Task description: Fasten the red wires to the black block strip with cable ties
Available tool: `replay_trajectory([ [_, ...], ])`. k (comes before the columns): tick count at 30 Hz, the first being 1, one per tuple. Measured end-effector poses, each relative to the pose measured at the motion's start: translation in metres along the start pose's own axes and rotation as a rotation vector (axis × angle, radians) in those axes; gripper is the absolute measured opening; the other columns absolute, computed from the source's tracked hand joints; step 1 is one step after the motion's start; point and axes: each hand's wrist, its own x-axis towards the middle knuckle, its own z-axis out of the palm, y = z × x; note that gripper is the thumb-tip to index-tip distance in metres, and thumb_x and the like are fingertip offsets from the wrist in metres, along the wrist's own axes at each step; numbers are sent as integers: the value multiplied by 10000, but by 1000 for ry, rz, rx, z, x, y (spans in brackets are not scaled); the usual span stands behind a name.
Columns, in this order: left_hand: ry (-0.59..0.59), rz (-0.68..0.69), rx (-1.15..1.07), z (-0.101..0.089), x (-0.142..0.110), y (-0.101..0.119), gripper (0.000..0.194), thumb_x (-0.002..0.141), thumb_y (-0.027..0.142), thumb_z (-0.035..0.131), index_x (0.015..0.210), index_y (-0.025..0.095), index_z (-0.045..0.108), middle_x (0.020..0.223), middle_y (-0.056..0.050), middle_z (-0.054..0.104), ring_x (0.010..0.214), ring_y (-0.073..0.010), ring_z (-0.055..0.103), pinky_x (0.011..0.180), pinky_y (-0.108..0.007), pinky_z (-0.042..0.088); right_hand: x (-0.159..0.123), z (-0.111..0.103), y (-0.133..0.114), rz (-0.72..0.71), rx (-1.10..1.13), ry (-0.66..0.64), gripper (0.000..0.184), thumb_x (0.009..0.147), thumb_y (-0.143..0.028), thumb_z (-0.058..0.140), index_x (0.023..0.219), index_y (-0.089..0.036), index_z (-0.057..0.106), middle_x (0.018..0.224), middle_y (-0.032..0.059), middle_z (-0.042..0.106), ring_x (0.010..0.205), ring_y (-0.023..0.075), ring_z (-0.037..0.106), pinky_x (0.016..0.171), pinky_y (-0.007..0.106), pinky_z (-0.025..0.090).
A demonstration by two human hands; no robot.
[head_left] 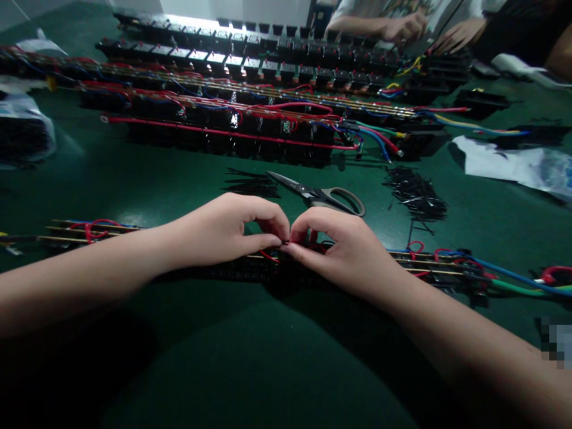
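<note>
Strip (241, 273), long, dark, with brass-coloured rods (67, 239), red wires (88, 231).

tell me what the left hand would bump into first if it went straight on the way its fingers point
Most likely the right hand: its fingertips face the left hand's across almost no gap, above the wired strip. Whether they already touch is unclear.
</note>
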Motion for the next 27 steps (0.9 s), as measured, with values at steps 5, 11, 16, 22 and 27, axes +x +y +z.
replay_trajectory([
  [5, -34, -52, -39, -1, 1, 0, 149, 908, 260, 636, 973, 226, 766, 961, 28, 789, 893, -133, 708, 836, -220, 528, 1, 0, 0, 9, 2, -9, 68, 878, -153, 722, 834, -174, 674, 794, 9, 698, 728, 142, 627, 669, 253, 454],
  [11, -39, -67, 8, 0, 2, -1, 166, 913, 268, 610, 967, 217, 758, 962, 19, 779, 902, -144, 700, 830, -233, 517, -1, -1, -2, 11, 31, 4, 64, 870, -130, 709, 842, -170, 667, 802, 5, 690, 723, 131, 620, 663, 240, 460],
  [16, -35, -82, 20, 1, 2, -2, 174, 905, 252, 603, 979, 213, 755, 961, 24, 776, 894, -135, 697, 827, -226, 512, 0, 0, -3, 3, 43, 17, 91, 871, -90, 671, 851, -178, 655, 812, -4, 688, 710, 121, 609, 664, 231, 463],
  [22, -43, -99, 20, 1, 2, -2, 193, 884, 243, 595, 982, 224, 760, 959, 26, 782, 889, -144, 699, 830, -240, 523, 0, 1, -3, -1, 43, 20, 112, 875, -81, 655, 849, -189, 647, 822, -4, 693, 707, 121, 606, 662, 234, 469],
  [27, -46, -125, 10, 1, 3, -2, 212, 878, 251, 591, 996, 229, 767, 971, 25, 789, 893, -146, 703, 837, -243, 530, -1, 2, -2, -11, 49, 26, 118, 874, -68, 640, 873, -185, 655, 838, 2, 703, 718, 124, 618, 672, 236, 479],
])
